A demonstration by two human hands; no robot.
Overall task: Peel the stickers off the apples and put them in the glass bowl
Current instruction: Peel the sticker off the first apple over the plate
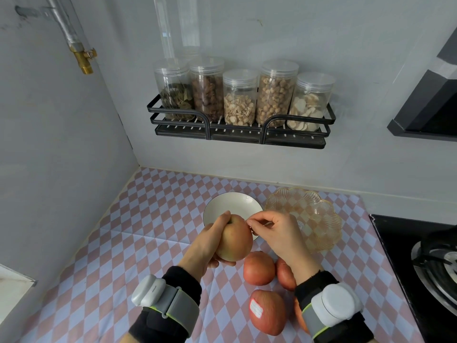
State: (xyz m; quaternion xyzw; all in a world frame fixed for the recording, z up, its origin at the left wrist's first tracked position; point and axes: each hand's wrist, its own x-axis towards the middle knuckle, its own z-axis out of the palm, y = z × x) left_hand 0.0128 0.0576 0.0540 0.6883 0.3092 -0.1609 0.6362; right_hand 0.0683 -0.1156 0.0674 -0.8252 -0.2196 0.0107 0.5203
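Observation:
My left hand (210, 240) grips a yellow-red apple (236, 240) above the counter, in front of a white bowl (232, 205). My right hand (274, 231) pinches with thumb and forefinger at the apple's upper right side; the sticker there is hidden by the fingers. The ribbed glass bowl (319, 214) stands to the right, behind my right hand, with no apple in it. Several red apples lie on the cloth below: one (258, 268) in the middle, one (284, 273) partly under my right wrist, and a near one (268, 311) with a white sticker (256, 308) facing up.
A pink and white checked cloth (153, 233) covers the counter. A black gas stove (425, 266) is at the right. A black wall rack (239, 129) holds several clear jars above. Walls close the back and left sides.

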